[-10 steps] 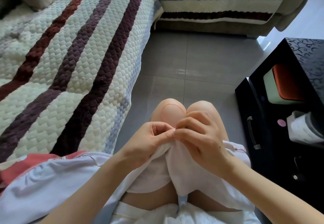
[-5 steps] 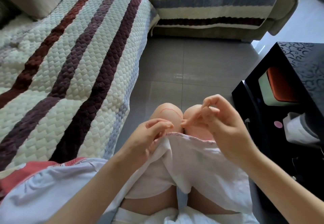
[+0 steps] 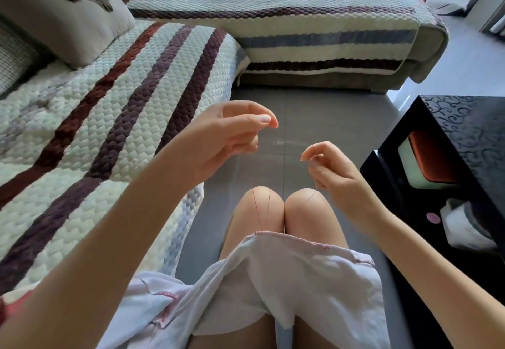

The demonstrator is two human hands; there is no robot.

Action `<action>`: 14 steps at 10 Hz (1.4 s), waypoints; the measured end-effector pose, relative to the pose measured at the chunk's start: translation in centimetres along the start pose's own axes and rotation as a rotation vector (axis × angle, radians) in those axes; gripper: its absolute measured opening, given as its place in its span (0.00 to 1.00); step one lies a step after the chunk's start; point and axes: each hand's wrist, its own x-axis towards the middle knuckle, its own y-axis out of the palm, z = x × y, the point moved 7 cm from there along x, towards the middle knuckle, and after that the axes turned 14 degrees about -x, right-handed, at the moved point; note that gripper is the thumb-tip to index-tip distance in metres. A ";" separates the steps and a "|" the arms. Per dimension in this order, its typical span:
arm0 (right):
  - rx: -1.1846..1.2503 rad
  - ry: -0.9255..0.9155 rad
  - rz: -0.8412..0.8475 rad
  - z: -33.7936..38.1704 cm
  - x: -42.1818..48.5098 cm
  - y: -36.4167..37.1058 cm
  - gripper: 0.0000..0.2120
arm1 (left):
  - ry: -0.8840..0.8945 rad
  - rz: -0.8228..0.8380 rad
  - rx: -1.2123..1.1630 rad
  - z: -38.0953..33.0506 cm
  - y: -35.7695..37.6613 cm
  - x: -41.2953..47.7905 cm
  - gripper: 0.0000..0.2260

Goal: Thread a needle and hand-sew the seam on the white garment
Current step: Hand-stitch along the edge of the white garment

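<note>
Both hands have lifted off the white garment (image 3: pixel 300 272), which now lies loose over our lap. Our left hand (image 3: pixel 232 133), at eleven o'clock from the seam, seems to pinch the red thread (image 3: pixel 261 209). Our right hand (image 3: pixel 328 168), at one o'clock, curls narrow, its hold untellable. We should draw the slack evenly, without puckering.

Floor (image 3: pixel 314 119) gap between sofa (image 3: pixel 109 103) and, apparently, cabinet (image 3: pixel 451 135).

White garment (image 3: pixel 308 275), draped over lap, below both hands; pink-stitched hem toward knees. Thin red thread (image 3: pixel 255 209), two strands rising from hem beneath left hand (image 3: pixel 226 141).
</note>
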 end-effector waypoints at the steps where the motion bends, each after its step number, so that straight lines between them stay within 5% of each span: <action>1: 0.018 -0.047 0.138 1.2 -0.1 2.4 0.06 | -0.008 0.051 0.102 -0.9 1.3 0.0 0.07; 3: -0.104 -0.087 0.303 1.7 -1.5 5.3 0.02 | -0.005 0.029 0.166 -1.0 1.1 -0.3 0.04; 9: -0.012 -0.245 0.145 4.3 -1.3 4.7 0.15 | -0.021 0.057 0.092 -0.4 0.0 0.0 0.09; 11: 0.029 -0.319 -0.005 6.0 -1.4 3.1 0.03 | -0.014 -0.147 0.069 1.1 -2.0 0.4 0.05; 13: -0.178 -0.284 -0.170 6.9 0.9 -1.7 0.03 | -0.245 -0.211 0.424 7.3 -3.9 -1.8 0.17; 14: 0.071 -0.148 -0.083 6.8 3.0 -3.7 0.04 | -0.404 -0.107 0.467 11.1 -3.8 -4.0 0.22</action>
